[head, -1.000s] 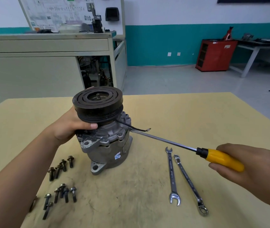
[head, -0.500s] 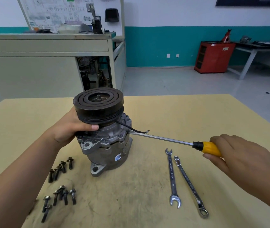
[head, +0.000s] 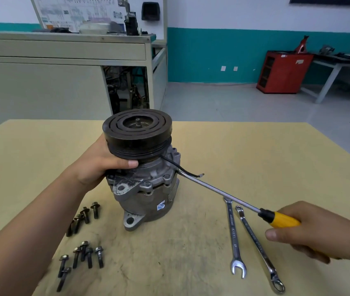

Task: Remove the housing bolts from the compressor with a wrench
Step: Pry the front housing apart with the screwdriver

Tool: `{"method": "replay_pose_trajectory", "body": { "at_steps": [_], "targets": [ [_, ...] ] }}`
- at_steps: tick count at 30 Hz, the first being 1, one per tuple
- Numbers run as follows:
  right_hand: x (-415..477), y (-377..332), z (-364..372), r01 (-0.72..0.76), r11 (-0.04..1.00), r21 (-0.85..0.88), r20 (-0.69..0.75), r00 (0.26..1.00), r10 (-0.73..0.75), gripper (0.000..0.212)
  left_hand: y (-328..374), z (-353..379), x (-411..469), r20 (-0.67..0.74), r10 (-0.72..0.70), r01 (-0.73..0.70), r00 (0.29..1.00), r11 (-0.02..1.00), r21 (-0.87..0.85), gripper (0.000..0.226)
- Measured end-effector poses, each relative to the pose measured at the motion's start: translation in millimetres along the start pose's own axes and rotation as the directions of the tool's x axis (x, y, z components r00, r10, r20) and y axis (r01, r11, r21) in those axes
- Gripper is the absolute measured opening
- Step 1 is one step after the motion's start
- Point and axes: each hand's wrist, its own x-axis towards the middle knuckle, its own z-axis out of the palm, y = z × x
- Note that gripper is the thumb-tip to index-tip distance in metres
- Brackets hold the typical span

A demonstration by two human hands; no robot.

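The left hand (head: 97, 165) is wrapped round the compressor (head: 146, 189), just under its big black wheel (head: 137, 133). The thumb lies across the front and the other fingers go round the back, where they cannot be seen. The left arm comes in from the bottom left corner.

The right hand (head: 319, 231) holds the yellow handle of a screwdriver (head: 285, 220), with its fingers curled round it. This arm comes in from the right edge. The shiny rod of the screwdriver slants up and to the left. Its tip touches the right side of the compressor, at the line where two metal parts meet, right under a short black wire (head: 182, 169).

The compressor stands up tall near the middle of the yellow table (head: 255, 157). Its long way goes up and down, with the black wheel on top. A metal ear with a hole sticks out at the bottom, toward the person.

Two wrenches lie flat on the table to the right of it, side by side. The open wrench (head: 233, 233) has its fork end near the person. The ring wrench (head: 257, 244) lies just right of it. The screwdriver rod passes above their far ends.

Loose bolts (head: 84, 214) lie on the table in two small bunches, left of and in front of the compressor.
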Motion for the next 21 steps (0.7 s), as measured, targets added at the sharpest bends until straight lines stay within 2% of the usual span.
{"method": "replay_pose_trajectory", "body": {
  "at_steps": [3,5,6,7,9,10,11,15,17,21],
  "targets": [
    [4.1,3.6,-2.3,-0.099,0.989,0.106,0.202,0.976,0.076,0.054,1.8,0.1,0.1,-0.028,0.004,-0.004,1.000,1.000,0.013,0.097],
    [2.4,-0.2,-2.5,-0.131,0.984,0.122,0.198,0.975,0.105,0.055,3.2,0.2,0.4,-0.040,0.014,-0.013,0.999,0.999,0.036,0.096],
    [0.5,-2.2,-1.6,-0.115,0.991,0.068,0.101,0.989,0.108,0.055,3.1,0.3,0.4,-0.050,0.019,-0.017,0.999,0.999,0.043,0.097],
    [-2.5,-2.7,-0.6,-0.080,0.996,-0.042,-0.063,0.995,0.077,0.055,2.6,0.0,0.7,-0.062,0.024,-0.021,0.998,0.999,0.048,0.100],
    [-8.4,3.8,-1.4,-0.057,0.927,-0.370,-0.392,0.915,-0.100,0.054,1.1,-0.5,0.5,-0.096,0.038,-0.032,0.995,0.997,0.064,0.111],
    [-9.0,6.1,-1.8,-0.065,0.880,-0.471,-0.485,0.852,-0.197,0.051,0.2,-1.2,0.4,-0.109,0.051,-0.042,0.993,0.996,0.080,0.116],
    [-9.6,7.8,-2.5,-0.049,0.859,-0.510,-0.527,0.807,-0.267,0.048,-0.7,-1.8,0.6,-0.116,0.063,-0.052,0.991,0.994,0.097,0.120],
    [-10.7,10.4,-2.2,-0.003,0.889,-0.457,-0.595,0.744,-0.303,0.038,0.5,-1.1,2.1,-0.102,0.100,-0.082,0.990,0.983,0.164,0.122],
    [-9.2,12.6,-5.0,-0.009,0.898,-0.439,-0.609,0.738,-0.290,0.044,5.7,-0.8,5.1,-0.094,0.114,-0.094,0.989,0.977,0.190,0.118],
    [-5.1,31.0,-15.8,-0.099,0.930,-0.355,-0.640,0.751,-0.165,0.056,24.5,-0.4,12.2,-0.094,0.170,-0.146,0.981,0.965,0.219,0.112]
  ]
}}
